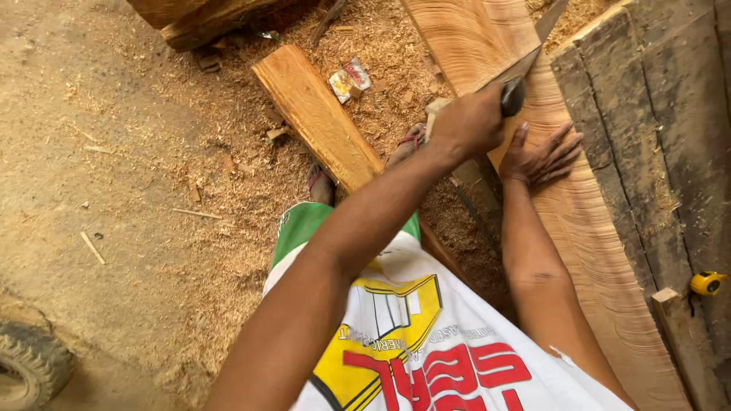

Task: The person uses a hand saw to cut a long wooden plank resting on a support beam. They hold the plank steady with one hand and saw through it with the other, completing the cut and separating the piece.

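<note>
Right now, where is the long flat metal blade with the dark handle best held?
By its dark handle, coming from the near end, as the left hand does; the bare blade slants away over the pale wooden plank.

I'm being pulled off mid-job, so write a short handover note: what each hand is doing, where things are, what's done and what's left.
Left hand: closed around the dark handle of the saw, whose blade runs up and away across the plank.
Right hand: open, palm flat on the plank just below the saw, pressing it down.
The plank lies along the dark workbench. A yellow tape measure sits on the bench to the right. A shorter board lies on the sawdust-covered ground by the feet.
Done: saw set to the plank, plank braced.
Left: the cut itself. The pictures don't show how far it has gone.
</note>
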